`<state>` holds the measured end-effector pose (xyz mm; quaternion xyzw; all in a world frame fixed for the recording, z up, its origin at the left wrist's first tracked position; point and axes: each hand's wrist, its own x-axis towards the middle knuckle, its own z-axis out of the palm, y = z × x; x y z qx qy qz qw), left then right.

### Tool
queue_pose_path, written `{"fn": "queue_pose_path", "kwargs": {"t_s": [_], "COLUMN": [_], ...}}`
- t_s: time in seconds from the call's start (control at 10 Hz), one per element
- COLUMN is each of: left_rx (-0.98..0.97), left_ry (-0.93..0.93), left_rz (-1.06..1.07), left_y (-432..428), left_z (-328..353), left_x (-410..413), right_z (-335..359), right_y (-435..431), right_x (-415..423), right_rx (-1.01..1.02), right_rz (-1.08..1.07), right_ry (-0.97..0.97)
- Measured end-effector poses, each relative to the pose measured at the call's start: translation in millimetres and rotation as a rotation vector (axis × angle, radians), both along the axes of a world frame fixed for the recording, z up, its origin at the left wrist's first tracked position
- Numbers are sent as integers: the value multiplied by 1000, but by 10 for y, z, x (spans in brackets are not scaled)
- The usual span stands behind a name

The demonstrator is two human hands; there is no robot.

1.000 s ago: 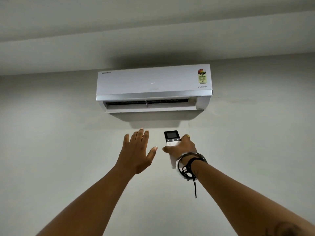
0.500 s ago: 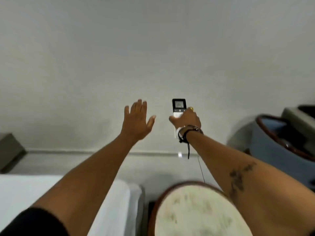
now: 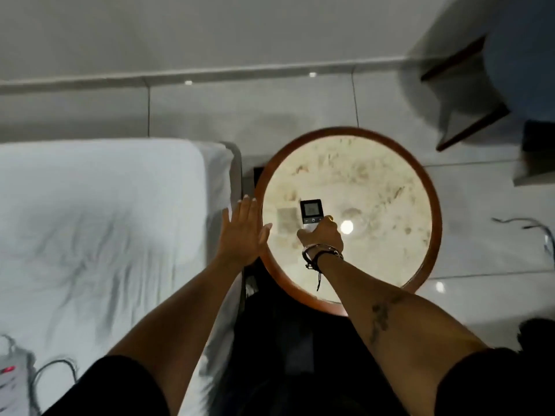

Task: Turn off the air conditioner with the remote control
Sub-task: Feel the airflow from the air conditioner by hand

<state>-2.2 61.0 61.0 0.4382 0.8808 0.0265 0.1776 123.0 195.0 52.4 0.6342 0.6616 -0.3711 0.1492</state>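
At the far left a white bed with a rumpled sheet (image 3: 99,223) fills the frame, and a pale power strip with a red light and grey cable (image 3: 13,376) lies on its near corner. Next comes the left hand (image 3: 243,232), empty, palm flat and fingers spread, hovering over the gap between the mattress edge and the round table with a brown wooden rim and mottled cream stone top (image 3: 432,205). To its right the right hand (image 3: 322,237), with bracelets at the wrist, is closed around the lower half of the small white remote control with a dark display panel (image 3: 311,213), which is held upright above the middle of the tabletop, screen facing the camera. The air conditioner is not in view, so whether it is off cannot be checked here; judging by the downward look at the table, the pointing step seems over and the remote is being brought down. The next move likely calls for lowering it flat onto the bare stone and loosening the fingers. Beyond the table, glossy pale floor tiles (image 3: 480,187) reflect ceiling lights, a light wall with a skirting strip runs across the top, and a blue upholstered chair with dark wooden legs (image 3: 522,55) stands at the upper right.
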Motion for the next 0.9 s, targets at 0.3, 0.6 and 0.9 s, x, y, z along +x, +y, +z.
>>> {"fn": "queue_pose_path", "kwargs": {"t_s": [0.3,0.6,0.9], "left_rx": [-144,-171,-198], "left_ry": [-102,-181,-173], "left_rz": [34,81,60], "left_y": [-26,28,339], "left_z": [-928,-1153,-1015], "left_x": [384,476,398], "right_z": [-1056,-1438,-1321], "right_y": [-82,-82,11], "right_x": [236,285,124], "right_rx": [22,9,13], "right_rz": [110,95,163], "right_ry": [-235,-262,-318]}}
